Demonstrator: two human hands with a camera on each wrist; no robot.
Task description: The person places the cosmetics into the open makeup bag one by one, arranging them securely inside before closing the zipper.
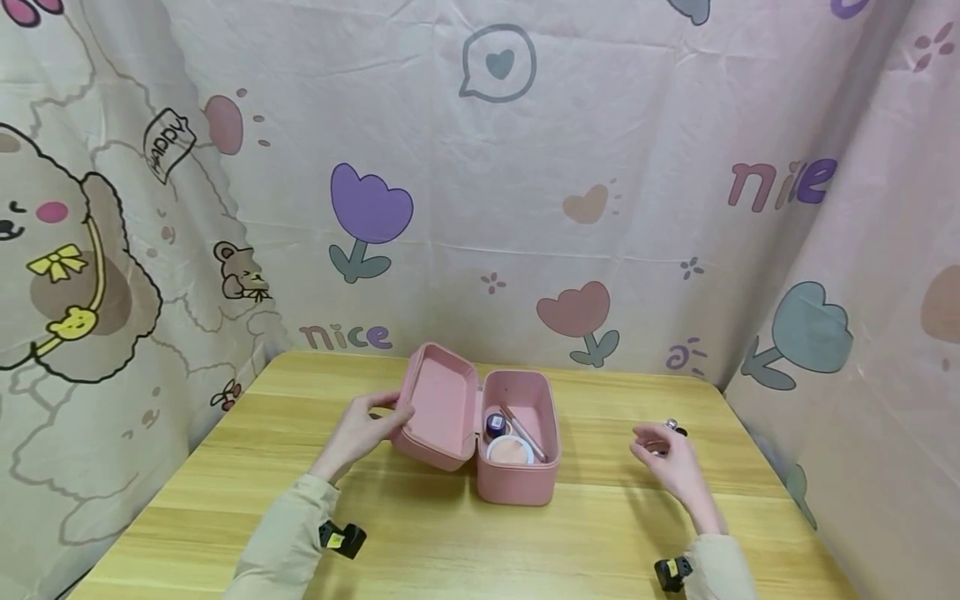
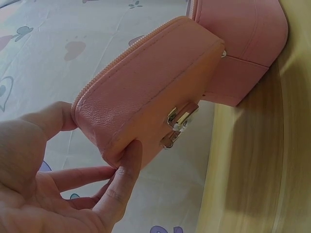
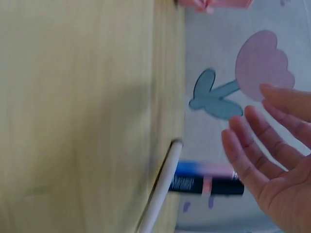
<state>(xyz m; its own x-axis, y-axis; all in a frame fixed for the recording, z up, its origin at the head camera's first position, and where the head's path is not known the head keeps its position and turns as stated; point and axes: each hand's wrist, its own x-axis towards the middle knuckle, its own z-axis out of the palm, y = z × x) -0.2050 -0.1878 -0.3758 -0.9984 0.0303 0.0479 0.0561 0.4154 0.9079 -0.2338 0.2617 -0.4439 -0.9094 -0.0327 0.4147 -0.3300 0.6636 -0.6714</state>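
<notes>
A pink cosmetic case [image 1: 517, 485] stands on the table with its lid [image 1: 441, 400] swung out to the left. My left hand [image 1: 365, 429] pinches the lid's outer end between thumb and fingers; the left wrist view shows the hand [image 2: 73, 179] at that corner, near a gold-coloured buckle [image 2: 180, 121]. Inside the case lie a round powder compact [image 1: 508, 451], a small dark purple jar [image 1: 496, 425] and a slender makeup brush [image 1: 527, 433]. Over the right side of the table, my right hand [image 1: 675, 467] holds nothing, its fingers loosely bent in the right wrist view.
Beside the right hand, a pale slim stick [image 3: 163, 187] and a black tube with a pink band [image 3: 218, 187] stand close together, with a blue-and-pink tube [image 3: 204, 168] alongside. A printed curtain [image 1: 480, 183] hangs behind and at both sides of the wooden table [image 1: 420, 542].
</notes>
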